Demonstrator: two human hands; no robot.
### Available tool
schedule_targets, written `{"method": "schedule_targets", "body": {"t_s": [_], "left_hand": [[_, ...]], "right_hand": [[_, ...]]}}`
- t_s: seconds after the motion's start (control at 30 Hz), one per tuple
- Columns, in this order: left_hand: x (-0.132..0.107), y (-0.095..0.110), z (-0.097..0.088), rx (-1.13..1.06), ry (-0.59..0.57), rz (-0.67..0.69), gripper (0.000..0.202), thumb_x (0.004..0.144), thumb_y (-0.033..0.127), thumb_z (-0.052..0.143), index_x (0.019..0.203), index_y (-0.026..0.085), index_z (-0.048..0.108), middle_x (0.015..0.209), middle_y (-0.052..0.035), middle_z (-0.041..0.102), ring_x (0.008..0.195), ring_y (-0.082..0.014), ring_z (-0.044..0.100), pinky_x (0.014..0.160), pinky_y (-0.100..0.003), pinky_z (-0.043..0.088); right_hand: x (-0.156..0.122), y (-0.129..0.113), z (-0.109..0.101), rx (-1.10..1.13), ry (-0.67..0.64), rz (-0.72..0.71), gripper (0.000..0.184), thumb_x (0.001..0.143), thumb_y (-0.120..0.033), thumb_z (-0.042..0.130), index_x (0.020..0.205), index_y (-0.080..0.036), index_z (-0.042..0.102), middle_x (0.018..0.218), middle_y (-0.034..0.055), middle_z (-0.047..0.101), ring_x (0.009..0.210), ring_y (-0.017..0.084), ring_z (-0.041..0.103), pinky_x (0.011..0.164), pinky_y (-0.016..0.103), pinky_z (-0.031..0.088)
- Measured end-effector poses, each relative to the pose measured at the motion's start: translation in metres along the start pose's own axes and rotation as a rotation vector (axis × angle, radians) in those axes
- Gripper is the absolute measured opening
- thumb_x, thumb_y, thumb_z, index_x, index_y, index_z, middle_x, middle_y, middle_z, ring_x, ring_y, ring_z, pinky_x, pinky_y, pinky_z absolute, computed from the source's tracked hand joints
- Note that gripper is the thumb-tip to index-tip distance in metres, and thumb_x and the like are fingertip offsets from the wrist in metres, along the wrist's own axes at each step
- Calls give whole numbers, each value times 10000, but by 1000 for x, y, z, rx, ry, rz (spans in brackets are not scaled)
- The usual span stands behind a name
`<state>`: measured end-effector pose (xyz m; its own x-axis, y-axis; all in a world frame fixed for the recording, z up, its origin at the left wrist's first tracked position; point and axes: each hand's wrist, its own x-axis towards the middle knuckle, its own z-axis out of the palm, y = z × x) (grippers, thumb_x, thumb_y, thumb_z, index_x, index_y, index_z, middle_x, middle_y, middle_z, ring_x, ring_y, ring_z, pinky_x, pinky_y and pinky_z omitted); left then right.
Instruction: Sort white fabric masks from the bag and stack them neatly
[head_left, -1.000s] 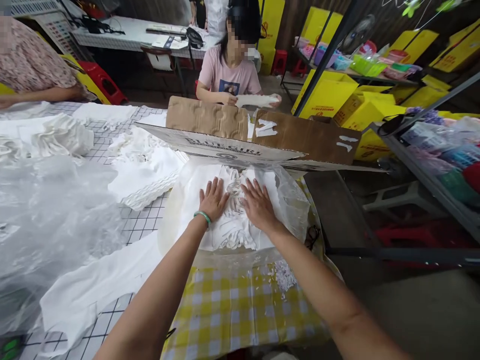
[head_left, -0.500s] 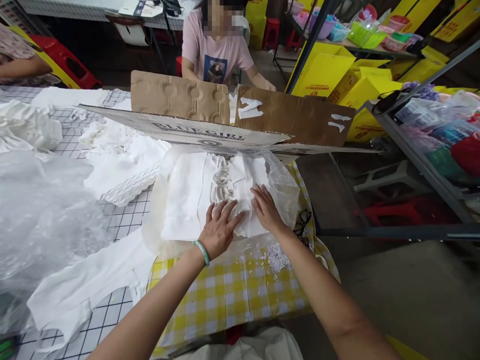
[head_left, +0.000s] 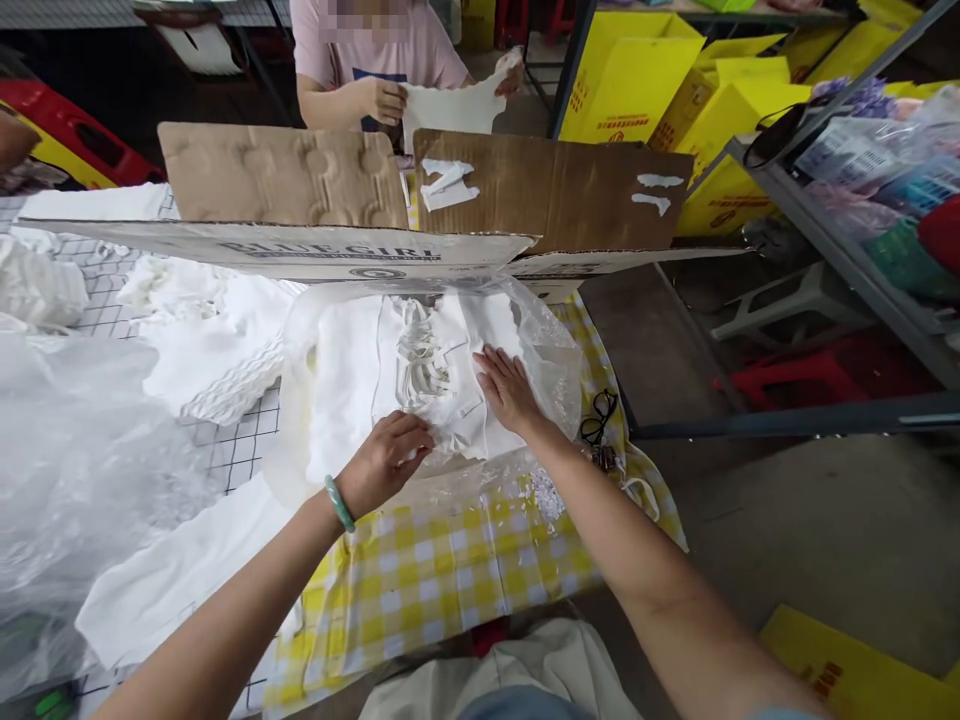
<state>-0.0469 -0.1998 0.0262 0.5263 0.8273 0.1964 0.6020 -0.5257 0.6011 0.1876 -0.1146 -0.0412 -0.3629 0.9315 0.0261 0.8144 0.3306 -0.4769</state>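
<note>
Curls the fingers (head_left: 406,432) of the left hand (head_left: 384,464) at the near edge of the white fabric stack (head_left: 424,362), cannot tell whether pinching anything, and lays the right hand (head_left: 511,393) flat, with barely spread fingers, on the stack's right part. Has the stack on clear plastic (head_left: 556,352) toward the right edge of the counter (head_left: 420,580), just short of the cardboard carton (head_left: 322,262), with small pale scraps (head_left: 546,496) near that same edge.

Single head-worn view, from above the near edge of the yellow-and-white checked tabletop (head_left: 420,565). Faces forward and down. Close: bare left hand (head_left: 384,455) and bare right hand (head_left: 508,390) mid-frame. Top reaches past brown cardboard flaps (head_left: 525,190) at far edge to person in pink T-shirt (head_left: 429,62).
</note>
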Motion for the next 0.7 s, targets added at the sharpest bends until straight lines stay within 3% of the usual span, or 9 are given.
{"method": "schedule_targets", "body": {"t_s": [0.13, 0.37, 0.57, 0.7], "left_hand": [[-6, 2, -11, -231, -1, -154, 154, 908, 230, 495, 944, 198, 641, 893, -75, 655, 821, -165, 615, 708, -280, 503], [-15, 5, -35, -539, 4, -527, 280, 894, 412, 513, 1038, 196, 620, 867, -70, 672, 771, -178, 634, 685, -300, 520], [-20, -7, -15, -709, 132, -793, 321, 776, 468, 652, 892, 172, 607, 657, -4, 596, 602, -124, 556, 541, -237, 444], [-21, -5, -6, -822, 251, -847, 293, 757, 423, 682, 853, 156, 606, 655, 10, 565, 563, -93, 492, 527, -230, 415]], "right_hand": [[0, 0, 0, 8, -1, -6, 498, 996, -407, 216, 1432, -237, 388, 1534, 25, 312, 1431, 216, 240, 1168, 447, 167], [-1, 0, 1, 3, 29, -13, 494, 993, -419, 222, 1420, -251, 403, 1528, 26, 328, 1420, 214, 267, 1161, 458, 185], [-3, 1, 5, -32, 61, -27, 509, 997, -417, 196, 1450, -253, 359, 1543, 22, 290, 1431, 205, 238, 1171, 447, 153], [-4, 2, 7, -50, 64, -40, 513, 998, -411, 189, 1459, -246, 344, 1546, 26, 281, 1433, 213, 232, 1168, 457, 154]]}}
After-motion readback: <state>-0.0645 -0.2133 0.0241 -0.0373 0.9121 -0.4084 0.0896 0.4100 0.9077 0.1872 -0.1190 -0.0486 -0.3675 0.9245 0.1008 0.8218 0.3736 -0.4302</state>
